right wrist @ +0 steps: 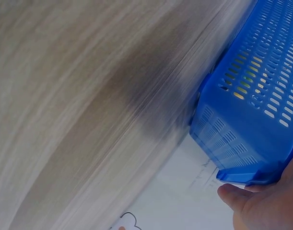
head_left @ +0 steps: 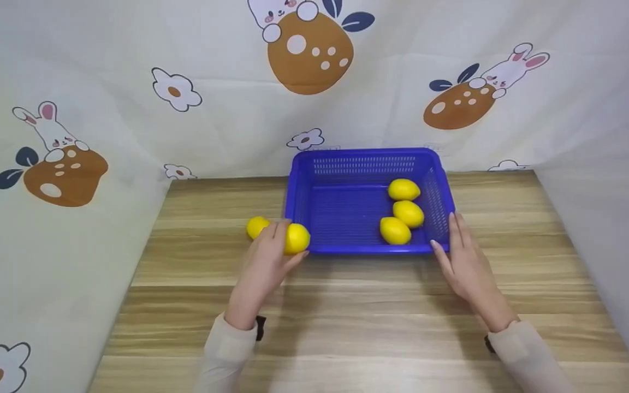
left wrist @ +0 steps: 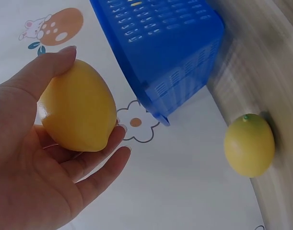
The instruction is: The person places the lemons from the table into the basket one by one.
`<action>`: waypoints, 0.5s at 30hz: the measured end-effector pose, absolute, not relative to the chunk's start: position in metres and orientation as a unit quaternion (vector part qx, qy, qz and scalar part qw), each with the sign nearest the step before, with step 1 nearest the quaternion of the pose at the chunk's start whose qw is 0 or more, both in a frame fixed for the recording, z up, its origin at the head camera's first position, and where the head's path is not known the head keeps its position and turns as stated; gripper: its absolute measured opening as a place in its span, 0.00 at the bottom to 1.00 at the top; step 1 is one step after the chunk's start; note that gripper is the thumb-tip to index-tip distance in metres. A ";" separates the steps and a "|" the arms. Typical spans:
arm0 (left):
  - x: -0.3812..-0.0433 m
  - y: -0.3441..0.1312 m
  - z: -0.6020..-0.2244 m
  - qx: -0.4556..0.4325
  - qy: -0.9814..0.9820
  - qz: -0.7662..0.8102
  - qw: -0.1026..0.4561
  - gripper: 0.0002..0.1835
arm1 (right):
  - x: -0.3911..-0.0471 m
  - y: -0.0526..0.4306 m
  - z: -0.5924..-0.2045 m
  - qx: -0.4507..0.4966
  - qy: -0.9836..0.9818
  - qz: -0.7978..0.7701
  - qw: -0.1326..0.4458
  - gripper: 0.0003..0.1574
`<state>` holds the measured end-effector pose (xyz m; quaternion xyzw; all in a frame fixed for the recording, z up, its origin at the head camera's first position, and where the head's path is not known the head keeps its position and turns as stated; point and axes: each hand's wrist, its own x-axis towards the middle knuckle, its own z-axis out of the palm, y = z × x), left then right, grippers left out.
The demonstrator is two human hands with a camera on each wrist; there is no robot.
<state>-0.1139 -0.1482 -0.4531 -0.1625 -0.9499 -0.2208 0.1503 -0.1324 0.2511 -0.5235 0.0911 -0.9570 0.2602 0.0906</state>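
My left hand [head_left: 262, 265] grips a yellow lemon [left wrist: 79, 108] between thumb and fingers, at the left front corner of the blue plastic basket [head_left: 347, 250]. Behind that hand, a second lemon [left wrist: 250, 145] lies on the table, left of the basket and partly hidden in the head view. Inside the basket, toward its right side, lie three lemons: a back one [head_left: 404, 190], a middle one [head_left: 408, 214] and a front one [head_left: 395, 231]. At the right front corner, my right hand [head_left: 467, 267] rests with straight fingers along the outer side and thumb by the front rim.
The basket stands on a wood-grain table [head_left: 369, 322], near its back edge. A pale cloth [head_left: 227, 125] printed with rabbits, brown fruit and flowers hangs behind the table and along both sides.
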 end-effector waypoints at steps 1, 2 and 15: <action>-0.115 -0.147 -0.453 -0.164 -0.950 -0.221 0.151 0.36 | -0.133 0.251 -0.524 0.091 -0.957 0.260 0.092 0.46; -0.116 -0.145 -0.452 -0.164 -0.949 -0.221 0.151 0.36 | -0.133 0.251 -0.524 0.090 -0.957 0.260 0.092 0.46; -0.141 -0.126 -0.448 -0.190 -0.951 -0.222 0.104 0.36 | -0.131 0.250 -0.520 0.081 -0.959 0.258 0.080 0.47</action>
